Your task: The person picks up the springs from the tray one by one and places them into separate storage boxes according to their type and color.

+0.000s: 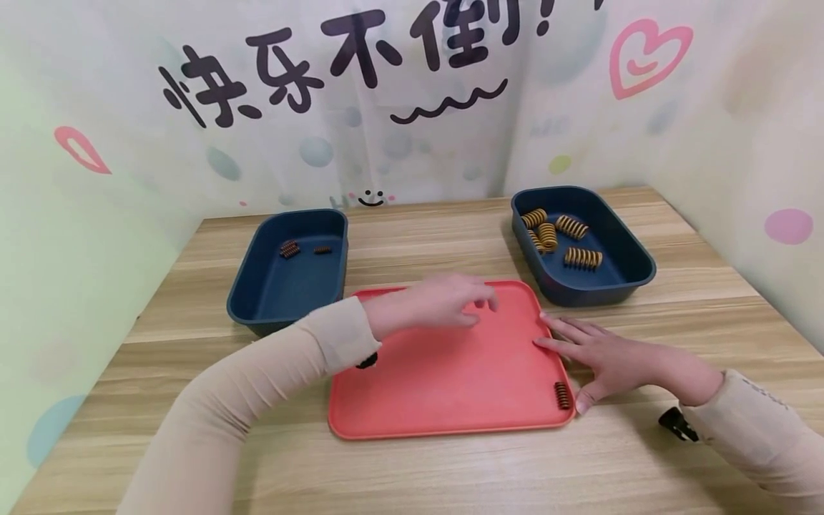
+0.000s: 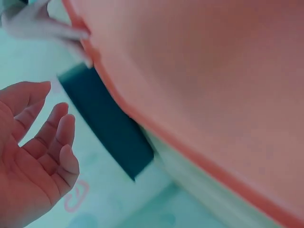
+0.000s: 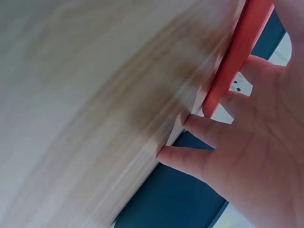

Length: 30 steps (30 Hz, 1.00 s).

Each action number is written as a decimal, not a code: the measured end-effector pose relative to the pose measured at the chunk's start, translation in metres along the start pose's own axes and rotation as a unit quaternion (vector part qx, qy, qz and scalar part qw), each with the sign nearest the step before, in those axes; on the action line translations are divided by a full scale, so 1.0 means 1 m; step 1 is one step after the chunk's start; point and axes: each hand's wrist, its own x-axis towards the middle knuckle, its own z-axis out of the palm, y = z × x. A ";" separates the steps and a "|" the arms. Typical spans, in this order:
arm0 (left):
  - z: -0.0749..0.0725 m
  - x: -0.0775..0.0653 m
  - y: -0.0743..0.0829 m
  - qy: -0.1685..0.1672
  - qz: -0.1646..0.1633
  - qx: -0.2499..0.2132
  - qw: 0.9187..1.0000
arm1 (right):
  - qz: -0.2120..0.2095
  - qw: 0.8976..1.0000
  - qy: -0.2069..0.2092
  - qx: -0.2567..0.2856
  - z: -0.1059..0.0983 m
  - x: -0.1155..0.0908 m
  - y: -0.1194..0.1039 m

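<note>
A red tray [image 1: 438, 390] lies on the table, with one small dark coil spring [image 1: 562, 395] near its right front corner. Above the tray's far half is my left hand [image 1: 444, 300]; its fingers are loosely bent and nothing is between them, as the left wrist view also shows. My right hand [image 1: 621, 361] is at the tray's right edge, fingers spread and mostly straight. Its index and middle fingertips touch the rim, and the thumb lies by the corner next to the spring. In the right wrist view, two other fingers reach the wooden tabletop.
At the back left stands a blue bin [image 1: 290, 293] with several small dark springs [image 1: 290, 248]. Another blue bin [image 1: 599, 286], at the back right, holds several larger yellow springs [image 1: 582, 257]. A printed cloth [image 1: 412, 157] hangs behind the wooden table [image 1: 412, 472].
</note>
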 end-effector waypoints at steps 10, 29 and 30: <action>0.036 0.018 0.039 -0.080 0.098 0.059 0.990 | 0.001 1.000 -0.003 0.004 -0.001 -0.001 -0.001; 0.064 0.035 0.057 -0.127 0.215 0.148 0.957 | -0.013 1.000 0.001 -0.006 -0.002 -0.001 -0.001; 0.065 0.036 0.058 -0.131 0.215 0.147 0.957 | -0.014 1.000 0.003 -0.007 -0.002 -0.001 -0.001</action>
